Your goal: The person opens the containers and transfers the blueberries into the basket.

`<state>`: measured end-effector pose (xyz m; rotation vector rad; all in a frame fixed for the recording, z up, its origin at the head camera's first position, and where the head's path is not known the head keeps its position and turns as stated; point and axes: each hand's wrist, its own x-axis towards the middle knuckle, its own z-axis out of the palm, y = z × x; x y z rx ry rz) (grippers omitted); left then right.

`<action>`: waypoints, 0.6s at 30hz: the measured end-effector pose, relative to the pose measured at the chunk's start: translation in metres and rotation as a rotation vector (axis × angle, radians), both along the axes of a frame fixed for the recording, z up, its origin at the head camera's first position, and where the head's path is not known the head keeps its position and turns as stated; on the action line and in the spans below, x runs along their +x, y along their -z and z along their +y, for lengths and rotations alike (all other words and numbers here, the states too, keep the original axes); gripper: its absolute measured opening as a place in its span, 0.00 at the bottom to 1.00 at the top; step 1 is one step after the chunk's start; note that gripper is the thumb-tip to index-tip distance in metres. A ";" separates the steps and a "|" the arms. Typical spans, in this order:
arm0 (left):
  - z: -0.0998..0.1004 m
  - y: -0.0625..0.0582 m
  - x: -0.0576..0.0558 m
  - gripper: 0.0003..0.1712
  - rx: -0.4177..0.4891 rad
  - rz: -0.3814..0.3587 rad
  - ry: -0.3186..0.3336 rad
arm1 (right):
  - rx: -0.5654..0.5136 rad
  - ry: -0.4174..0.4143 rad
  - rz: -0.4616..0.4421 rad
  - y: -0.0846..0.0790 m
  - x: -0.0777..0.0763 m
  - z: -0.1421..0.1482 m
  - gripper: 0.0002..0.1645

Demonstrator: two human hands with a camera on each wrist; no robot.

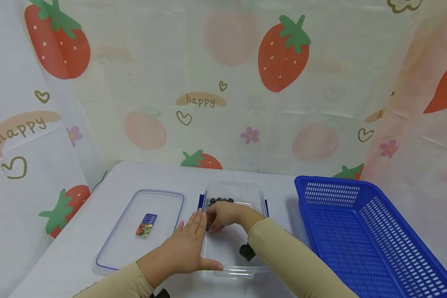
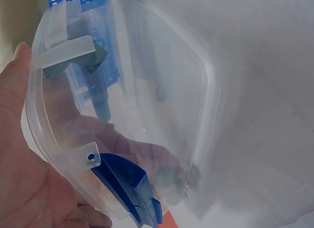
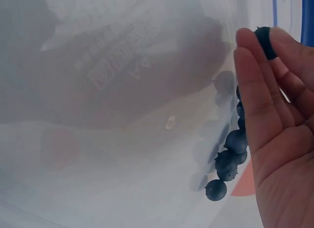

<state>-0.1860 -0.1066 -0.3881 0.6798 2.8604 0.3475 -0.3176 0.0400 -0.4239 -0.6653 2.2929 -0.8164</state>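
Note:
A clear plastic container (image 1: 227, 254) stands at the table's middle, its blue side latches (image 2: 122, 184) hanging outward. Along its far left inside lie several blueberries (image 3: 228, 161), partly hidden by my right hand. That hand (image 1: 225, 215) reaches into the container; in the right wrist view its thumb and fingers pinch one blueberry (image 3: 266, 45) above the others. My left hand (image 1: 184, 250) rests against the container's left side, fingers straight and thumb spread toward the front rim. Left of the container, the clear lid (image 1: 128, 211) with a blue edge lies flat.
A colourful label (image 1: 146, 225) sits on the lid. To the right stands a blue perforated plastic basket (image 1: 329, 194), close to the container. A strawberry-print curtain (image 1: 234, 120) closes off the back and both sides of the white table (image 1: 171, 176).

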 end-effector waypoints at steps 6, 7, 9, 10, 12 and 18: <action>0.001 0.000 0.001 0.71 0.002 0.013 -0.013 | -0.061 0.019 -0.038 -0.006 -0.001 0.002 0.07; 0.001 0.000 0.001 0.71 -0.001 0.015 -0.015 | -0.065 0.017 -0.042 -0.008 -0.001 0.003 0.06; 0.001 0.001 0.001 0.72 -0.006 0.021 -0.019 | -0.076 0.010 -0.050 -0.011 -0.003 0.005 0.05; 0.001 0.001 0.001 0.72 -0.009 0.023 -0.021 | -0.084 0.005 -0.059 -0.013 -0.003 0.006 0.05; 0.001 0.001 0.001 0.73 -0.015 0.029 -0.023 | -0.109 -0.006 -0.070 -0.016 -0.005 0.009 0.05; 0.000 0.002 0.001 0.72 -0.015 0.042 -0.017 | -0.181 0.004 -0.054 -0.029 -0.008 0.017 0.05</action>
